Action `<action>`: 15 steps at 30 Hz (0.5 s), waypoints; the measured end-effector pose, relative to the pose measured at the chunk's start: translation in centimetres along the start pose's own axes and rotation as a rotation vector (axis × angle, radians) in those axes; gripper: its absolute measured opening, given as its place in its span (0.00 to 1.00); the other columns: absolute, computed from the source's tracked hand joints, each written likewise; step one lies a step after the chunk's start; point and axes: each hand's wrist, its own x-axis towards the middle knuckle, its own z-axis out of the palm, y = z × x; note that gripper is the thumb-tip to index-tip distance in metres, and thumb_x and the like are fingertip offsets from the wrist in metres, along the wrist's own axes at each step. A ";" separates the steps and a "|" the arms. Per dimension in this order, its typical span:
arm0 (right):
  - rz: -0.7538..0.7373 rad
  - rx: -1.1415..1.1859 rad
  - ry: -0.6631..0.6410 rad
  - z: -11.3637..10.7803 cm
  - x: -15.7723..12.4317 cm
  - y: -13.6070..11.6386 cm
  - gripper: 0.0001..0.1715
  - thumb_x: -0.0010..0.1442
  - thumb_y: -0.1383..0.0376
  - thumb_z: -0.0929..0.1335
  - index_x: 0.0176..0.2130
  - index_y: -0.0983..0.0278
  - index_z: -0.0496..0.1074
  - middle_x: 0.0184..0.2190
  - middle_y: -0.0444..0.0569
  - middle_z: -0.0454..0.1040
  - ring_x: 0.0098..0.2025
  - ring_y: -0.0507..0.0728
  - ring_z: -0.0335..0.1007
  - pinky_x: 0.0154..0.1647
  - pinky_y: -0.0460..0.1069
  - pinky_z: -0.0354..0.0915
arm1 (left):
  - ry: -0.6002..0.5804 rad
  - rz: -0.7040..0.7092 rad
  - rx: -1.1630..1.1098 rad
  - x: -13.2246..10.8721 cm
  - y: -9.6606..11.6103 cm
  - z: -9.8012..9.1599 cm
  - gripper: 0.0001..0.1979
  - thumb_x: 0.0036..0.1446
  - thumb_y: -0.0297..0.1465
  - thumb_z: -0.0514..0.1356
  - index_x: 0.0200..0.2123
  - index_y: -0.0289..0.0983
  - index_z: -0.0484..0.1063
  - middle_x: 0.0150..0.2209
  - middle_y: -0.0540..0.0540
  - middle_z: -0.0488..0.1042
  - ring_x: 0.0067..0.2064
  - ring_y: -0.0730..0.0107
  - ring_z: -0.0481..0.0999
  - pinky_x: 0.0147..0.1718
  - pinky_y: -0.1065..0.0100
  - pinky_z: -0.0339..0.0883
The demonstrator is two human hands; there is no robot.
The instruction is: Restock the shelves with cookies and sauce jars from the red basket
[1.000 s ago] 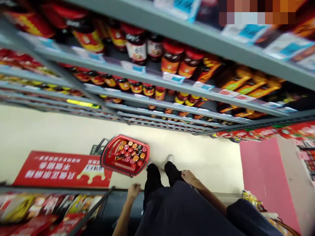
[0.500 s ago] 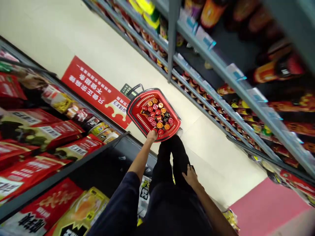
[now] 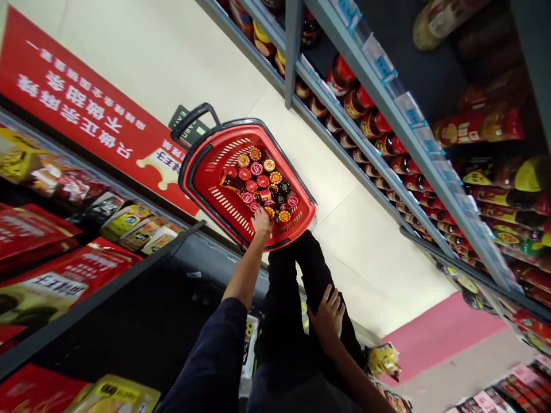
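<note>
My left hand [image 3: 262, 221] reaches into a red plastic shopping basket [image 3: 221, 198]. Its fingers are bent in among several jars [image 3: 262, 182] with red, orange and black lids. What those fingers hold, if anything, is hidden. A small bottle [image 3: 232, 183] with a dark body lies on its side at the left of the jars. The basket rests on the floor before my feet, its black handle [image 3: 193, 119] folded out at the far left. My right hand [image 3: 329, 312] lies over my dark trouser leg, fingers stretched out and holding nothing.
Shelves of sauce jars [image 3: 361, 103] run along the right. On the left, a shelf holds red snack packets [image 3: 73, 281] above a dark lower board [image 3: 107, 321]. A red floor sign [image 3: 86, 109] lies beyond the basket. Yellow packets [image 3: 383, 360] hang low at right.
My left hand has moved from the basket's near rim in among the jars. The view has come closer to the basket. My right hand stays on my leg.
</note>
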 end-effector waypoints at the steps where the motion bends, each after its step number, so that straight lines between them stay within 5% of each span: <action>1: -0.006 -0.001 0.003 0.1 -0.1 -0.3 0.60 0.65 0.49 0.68 0.77 0.82 0.42 0.73 0.82 0.50 0.70 0.80 0.57 0.70 0.71 0.54 | 0.005 -0.006 -0.011 0.2 0.2 0.1 0.43 0.61 0.33 0.66 0.73 0.25 0.50 0.69 0.18 0.61 0.70 0.32 0.62 0.68 0.42 0.56; 9: -0.002 -0.023 0.017 0.4 -0.1 -1.7 0.60 0.65 0.51 0.69 0.76 0.85 0.43 0.72 0.86 0.48 0.69 0.83 0.57 0.68 0.72 0.56 | 0.079 -0.011 -0.202 0.0 -0.8 -1.8 0.35 0.56 0.31 0.69 0.64 0.33 0.61 0.63 0.26 0.70 0.59 0.47 0.77 0.54 0.58 0.70; 15: 0.013 0.045 0.033 0.3 -0.2 -2.2 0.62 0.63 0.53 0.71 0.76 0.83 0.42 0.72 0.86 0.49 0.68 0.82 0.58 0.68 0.72 0.54 | 0.221 0.037 -0.407 -3.8 -3.1 -8.4 0.23 0.58 0.36 0.67 0.53 0.33 0.69 0.49 0.35 0.81 0.49 0.60 0.82 0.49 0.65 0.73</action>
